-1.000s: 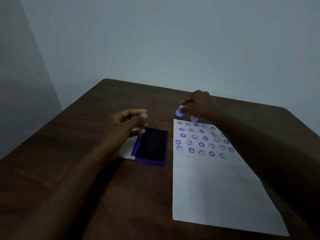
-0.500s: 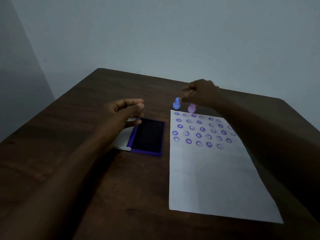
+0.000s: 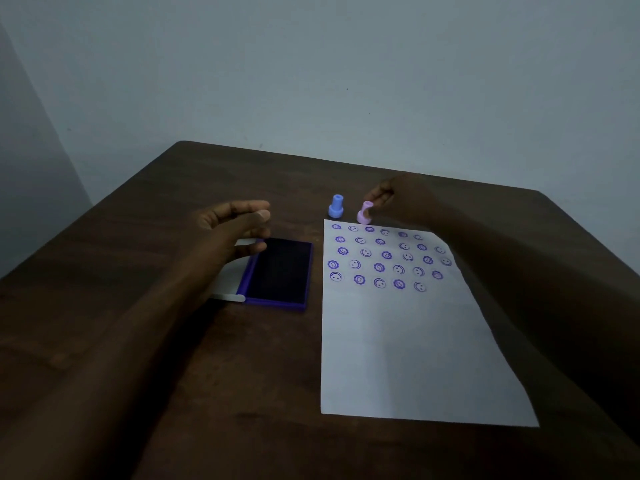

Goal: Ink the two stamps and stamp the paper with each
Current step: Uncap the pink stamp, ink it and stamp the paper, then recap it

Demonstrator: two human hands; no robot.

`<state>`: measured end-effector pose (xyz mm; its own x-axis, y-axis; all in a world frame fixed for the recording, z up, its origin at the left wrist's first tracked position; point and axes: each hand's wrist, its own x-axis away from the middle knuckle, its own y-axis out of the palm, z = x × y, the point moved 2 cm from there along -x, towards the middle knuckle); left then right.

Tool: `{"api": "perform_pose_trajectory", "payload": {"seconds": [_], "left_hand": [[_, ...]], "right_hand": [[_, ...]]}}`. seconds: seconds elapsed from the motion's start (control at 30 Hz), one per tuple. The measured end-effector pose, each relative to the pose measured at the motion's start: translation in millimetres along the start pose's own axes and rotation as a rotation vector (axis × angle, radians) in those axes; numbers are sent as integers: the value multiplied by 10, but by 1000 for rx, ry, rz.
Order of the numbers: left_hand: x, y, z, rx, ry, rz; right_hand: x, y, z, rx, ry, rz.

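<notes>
Table point(image 3: 138, 341), dark wood, filled the view; dim light. Paper point(image 3: 408, 341) lay right of centre, long axis running near to far, its far third covered with rows of purple prints, flowers and smiley faces mixed; near two-thirds blank. Ink pad point(image 3: 278, 271) open, just left of the paper, lid folded out to its left. Left hand point(image 3: 228, 230) hovered over the pad's lid side, fingers loosely curled, gripping nothing, apparently not touching the pad. Right hand point(image 3: 398, 202) was at the paper's far edge, thumb and fingertips pinched on the top of the pink stamp point(image 3: 364, 213). Pink stamp tilted a little, its base at or just off the table beside the paper's far edge; could not tell whether it was lifted. Blue stamp point(image 3: 336, 206) stood upright on the table just left of the pink one, free of either hand. Judgement: the pink stamp was in hand for inking. Key relation: the pad lay left and nearer than the gripped stamp, so the right hand would have to carry it leftward and toward the near side, face down, onto the dark pad surface.
</notes>
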<state>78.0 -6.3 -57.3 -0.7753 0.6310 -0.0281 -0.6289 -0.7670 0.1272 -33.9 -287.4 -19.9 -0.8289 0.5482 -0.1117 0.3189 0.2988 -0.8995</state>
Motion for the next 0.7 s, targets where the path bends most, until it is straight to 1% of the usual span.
{"api": "perform_pose_trajectory", "payload": {"seconds": [0.07,0.17,0.23,0.3,0.57,0.7], "left_hand": [[12,1,0,-4,2,-10],[23,7,-1,-10,15,-32],[29,17,-1,-3,24,-48],[36,36,4,-1,33,-68],[70,79,39,8,79,-124],[90,97,63,24,113,-129]], "right_hand": [[-2,-27,-7,-60,10,54],[70,-139,-108,-191,8,188],[165,-184,-226,-315,-28,217],[265,-176,-371,-443,-58,174],[576,60,-929,-808,-104,-152],[604,131,-992,-911,-83,-213]]}}
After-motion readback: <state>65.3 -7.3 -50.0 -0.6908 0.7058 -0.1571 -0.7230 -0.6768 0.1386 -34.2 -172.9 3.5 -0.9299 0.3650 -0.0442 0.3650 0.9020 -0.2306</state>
